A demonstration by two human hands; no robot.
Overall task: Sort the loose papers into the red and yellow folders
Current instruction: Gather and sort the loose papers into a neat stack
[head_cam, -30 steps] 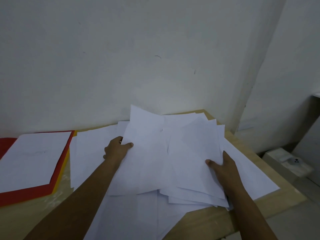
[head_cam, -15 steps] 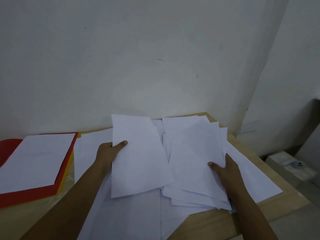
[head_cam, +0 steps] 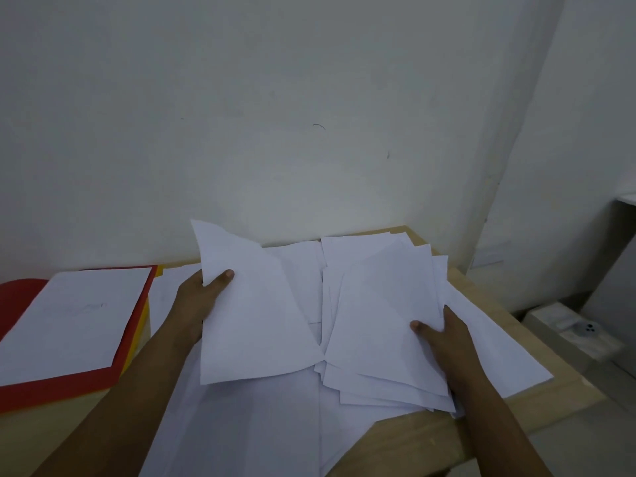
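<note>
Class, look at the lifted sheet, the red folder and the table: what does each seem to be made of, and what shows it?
Sheet: thin matte paper; it bends where the left hand pinches it.
Red folder: probably matte card, flat and stiff-edged.
Table: pale wood or wood-look laminate; which one cannot be told.
</note>
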